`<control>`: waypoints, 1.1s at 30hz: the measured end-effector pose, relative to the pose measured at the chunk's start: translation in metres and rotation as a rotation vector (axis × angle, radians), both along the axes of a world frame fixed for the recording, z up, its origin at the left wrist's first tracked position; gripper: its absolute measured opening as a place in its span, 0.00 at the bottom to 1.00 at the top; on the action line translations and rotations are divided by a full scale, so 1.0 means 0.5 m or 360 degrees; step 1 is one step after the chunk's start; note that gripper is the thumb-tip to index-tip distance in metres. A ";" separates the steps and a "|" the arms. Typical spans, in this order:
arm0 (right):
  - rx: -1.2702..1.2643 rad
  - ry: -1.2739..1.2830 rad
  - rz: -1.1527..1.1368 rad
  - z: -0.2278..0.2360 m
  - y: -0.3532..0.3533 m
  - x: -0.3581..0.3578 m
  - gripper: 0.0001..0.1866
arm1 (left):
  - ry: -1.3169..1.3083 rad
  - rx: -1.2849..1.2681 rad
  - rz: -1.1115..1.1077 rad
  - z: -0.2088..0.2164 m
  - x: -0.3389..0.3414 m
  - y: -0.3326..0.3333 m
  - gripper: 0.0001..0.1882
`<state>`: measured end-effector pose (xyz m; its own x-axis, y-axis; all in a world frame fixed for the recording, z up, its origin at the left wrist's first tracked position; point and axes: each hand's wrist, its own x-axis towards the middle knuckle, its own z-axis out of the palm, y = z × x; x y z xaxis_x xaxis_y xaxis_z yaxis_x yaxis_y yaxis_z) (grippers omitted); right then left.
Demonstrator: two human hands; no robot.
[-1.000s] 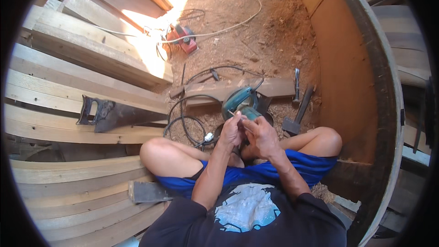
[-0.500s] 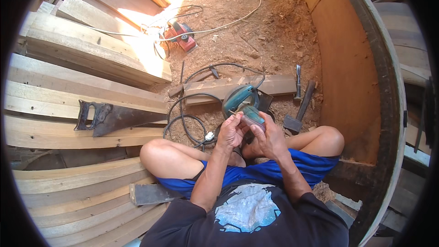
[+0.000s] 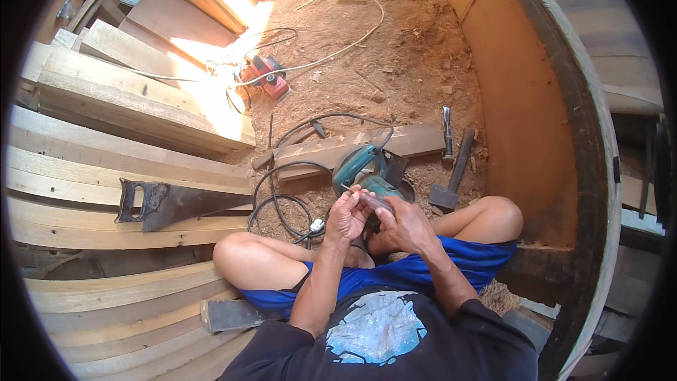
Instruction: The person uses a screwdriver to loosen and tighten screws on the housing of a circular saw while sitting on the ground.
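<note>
Before my lap, my right hand [image 3: 407,224] is closed around a screwdriver [image 3: 376,200] with a translucent, brownish-purple handle. My left hand [image 3: 347,217] is closed too, pinching near the front end of the handle, where a thin rod pokes out past the fingertips. Whether that rod is the screwdriver's own shaft is too small to tell. Just beyond both hands a teal circular saw [image 3: 355,166] rests on the ground, partly hidden by them. Its black cord loops off to the left, and a white plug [image 3: 316,225] lies beside my left wrist.
A timber beam [image 3: 416,140] lies behind the saw. A hammer [image 3: 453,175] and a chisel [image 3: 447,130] lie to the right, by a curved wooden wall [image 3: 525,113]. On the left, a handsaw [image 3: 180,204] rests on stacked planks [image 3: 70,229]. A red power tool [image 3: 266,77] stands farther off.
The view has shifted slightly. My hands have turned the screwdriver so that its handle now lies lower and points more to the left, with the thin rod showing at my left fingertips.
</note>
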<state>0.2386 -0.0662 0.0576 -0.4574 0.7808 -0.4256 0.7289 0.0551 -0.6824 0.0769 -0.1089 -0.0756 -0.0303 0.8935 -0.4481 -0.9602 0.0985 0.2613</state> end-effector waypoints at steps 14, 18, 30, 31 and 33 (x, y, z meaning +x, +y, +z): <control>0.0153 -0.0051 0.0055 -0.015 -0.016 -0.014 0.20 | -0.0112 -0.0018 -0.0048 -0.024 -0.011 -0.011 0.09; 0.0562 0.0059 0.0058 -0.046 -0.032 -0.015 0.19 | 0.0344 -0.0204 0.0054 -0.038 -0.029 -0.022 0.10; 0.0557 0.0138 -0.0025 -0.054 -0.026 0.003 0.17 | 0.3345 0.0000 0.0088 0.026 -0.075 0.019 0.09; 0.0528 0.0152 -0.0006 -0.051 -0.027 0.001 0.17 | 0.3367 -0.0004 0.0097 0.024 -0.080 0.019 0.10; 0.0522 0.0179 -0.0035 -0.053 -0.027 0.003 0.16 | 0.3385 0.0029 0.0091 0.025 -0.079 0.023 0.11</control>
<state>0.2401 -0.0799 0.0310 -0.4686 0.8780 -0.0979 0.6535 0.2699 -0.7071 0.0373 -0.0974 -0.0630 -0.3731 0.8761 0.3055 0.7283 0.0725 0.6814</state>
